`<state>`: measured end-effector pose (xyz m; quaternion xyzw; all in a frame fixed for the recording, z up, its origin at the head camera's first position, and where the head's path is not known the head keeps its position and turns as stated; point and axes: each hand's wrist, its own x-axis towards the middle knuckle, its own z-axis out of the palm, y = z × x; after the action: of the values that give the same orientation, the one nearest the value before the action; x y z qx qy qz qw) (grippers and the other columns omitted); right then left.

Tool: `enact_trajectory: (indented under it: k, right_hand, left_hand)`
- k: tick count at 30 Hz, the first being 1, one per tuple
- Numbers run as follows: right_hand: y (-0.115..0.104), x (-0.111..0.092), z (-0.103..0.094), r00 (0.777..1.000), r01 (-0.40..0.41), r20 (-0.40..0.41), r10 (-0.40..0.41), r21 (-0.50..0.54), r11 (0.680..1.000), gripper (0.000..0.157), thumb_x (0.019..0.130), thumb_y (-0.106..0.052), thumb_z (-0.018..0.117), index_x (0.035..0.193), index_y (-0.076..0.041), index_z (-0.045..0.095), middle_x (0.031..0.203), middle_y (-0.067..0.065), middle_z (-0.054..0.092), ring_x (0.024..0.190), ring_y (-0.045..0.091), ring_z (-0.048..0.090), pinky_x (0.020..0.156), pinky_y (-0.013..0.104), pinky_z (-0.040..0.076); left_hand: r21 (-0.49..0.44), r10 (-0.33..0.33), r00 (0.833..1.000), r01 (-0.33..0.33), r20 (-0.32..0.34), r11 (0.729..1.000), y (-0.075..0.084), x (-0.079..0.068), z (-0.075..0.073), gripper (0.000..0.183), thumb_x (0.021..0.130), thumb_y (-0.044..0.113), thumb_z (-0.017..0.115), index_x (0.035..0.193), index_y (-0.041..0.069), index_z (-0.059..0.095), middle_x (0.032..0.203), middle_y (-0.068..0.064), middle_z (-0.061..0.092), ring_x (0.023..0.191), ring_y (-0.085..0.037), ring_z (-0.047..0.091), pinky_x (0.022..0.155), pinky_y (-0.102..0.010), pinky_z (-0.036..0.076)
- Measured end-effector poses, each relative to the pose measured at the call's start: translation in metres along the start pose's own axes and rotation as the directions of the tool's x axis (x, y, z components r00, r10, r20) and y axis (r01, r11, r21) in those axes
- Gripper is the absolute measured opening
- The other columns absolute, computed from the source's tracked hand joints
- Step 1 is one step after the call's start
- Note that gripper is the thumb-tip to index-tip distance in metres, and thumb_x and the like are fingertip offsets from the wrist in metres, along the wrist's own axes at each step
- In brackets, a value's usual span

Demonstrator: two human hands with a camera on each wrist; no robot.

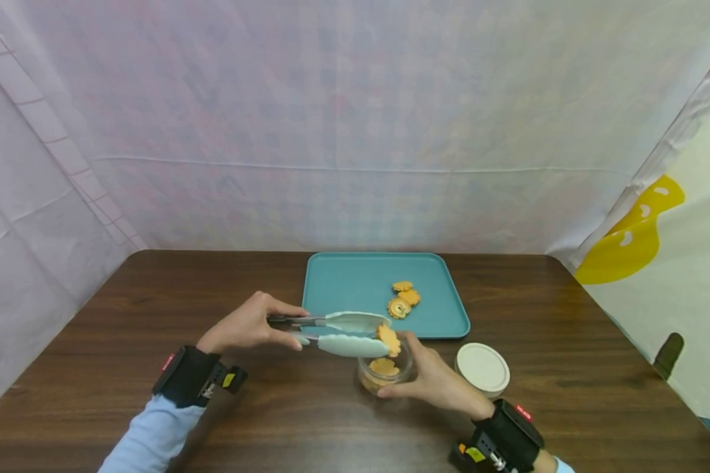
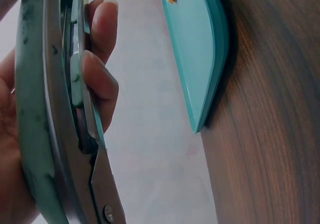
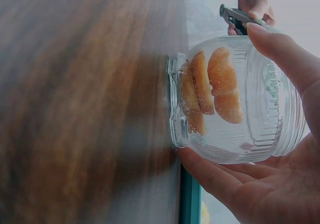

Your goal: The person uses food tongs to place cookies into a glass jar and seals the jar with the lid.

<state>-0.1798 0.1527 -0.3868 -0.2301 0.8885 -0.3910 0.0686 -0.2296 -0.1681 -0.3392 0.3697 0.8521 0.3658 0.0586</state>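
My left hand (image 1: 245, 324) holds metal tongs (image 2: 59, 114) with pale green tips. Between the tips is a scalloped biscuit (image 1: 388, 339), just above the mouth of a glass jar (image 3: 257, 101). My right hand (image 1: 434, 378) grips this jar around its side, and the jar stands upright on the table. Several golden biscuits (image 3: 225, 83) lie in the bottom of the jar. Behind the tongs, a blue-green tray (image 1: 352, 279) carries three biscuits (image 1: 399, 307) near its right side. The tongs' tips are outside the left wrist view.
A round white lid (image 1: 482, 368) lies on the table right of the jar, close to my right wrist. The dark wooden table (image 1: 124, 355) ends at a pale curtain (image 1: 331, 131) behind the tray. Fabric also hangs at both sides.
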Motion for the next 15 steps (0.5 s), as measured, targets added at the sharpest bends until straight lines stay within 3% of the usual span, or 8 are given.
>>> enact_trajectory:
  k: [9, 15]
  right_hand:
    - [0.0008, -0.0009, 0.0005, 1.000, 0.026, -0.004, -0.026, -0.020, 0.999, 0.086, 0.067, -0.043, 0.074, 0.131, -0.007, 0.031, 0.126, 0.021, 0.046, 0.114, 0.035, 0.044, 0.086, 0.052, 0.038]
    - [-0.0001, -0.0010, 0.0010, 1.000, 0.028, -0.006, -0.028, -0.027, 0.999, 0.085, 0.067, -0.043, 0.075, 0.131, -0.007, 0.032, 0.125, 0.022, 0.046, 0.114, 0.036, 0.044, 0.086, 0.052, 0.038]
  left_hand:
    - [0.036, 0.060, 0.998, -0.061, 0.027, 0.997, -0.0001, 0.0022, 0.0009, 0.053, 0.070, 0.034, 0.073, 0.112, 0.003, 0.062, 0.095, -0.008, 0.067, 0.061, -0.003, 0.045, 0.053, -0.020, 0.035]
    - [0.041, 0.039, 0.999, -0.041, 0.037, 0.998, 0.0028, 0.0029, -0.0006, 0.056, 0.067, 0.036, 0.074, 0.112, 0.004, 0.062, 0.098, -0.009, 0.067, 0.063, -0.003, 0.048, 0.054, -0.020, 0.037]
